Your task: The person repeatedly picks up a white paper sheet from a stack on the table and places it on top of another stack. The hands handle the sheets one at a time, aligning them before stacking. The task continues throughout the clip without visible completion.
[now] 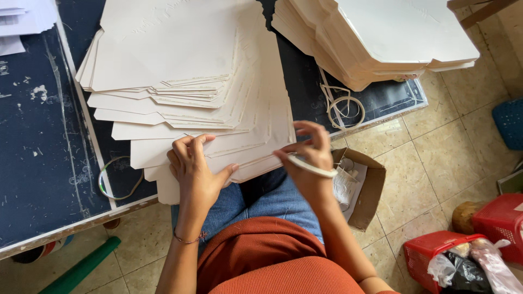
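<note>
On the table (49, 163), two card stacks (185, 92), two hands (196, 169).

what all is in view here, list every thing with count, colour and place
fanned card blanks: one spread stack, cream, on the table before the person
second card stack: one pile, cream, table top right
table: one, dark blue scuffed top with pale edge, left and centre
rubber bands: a few, pale, on the table below the second stack
band loop: one, pale, table near the left hand
cardboard box: one, brown, open, on the floor right of the knees
baskets: two, red, floor lower right
floor: beige tiles
left hand: on the lowest blanks' edge
right hand: at the blanks' corner, pale band around it
</note>
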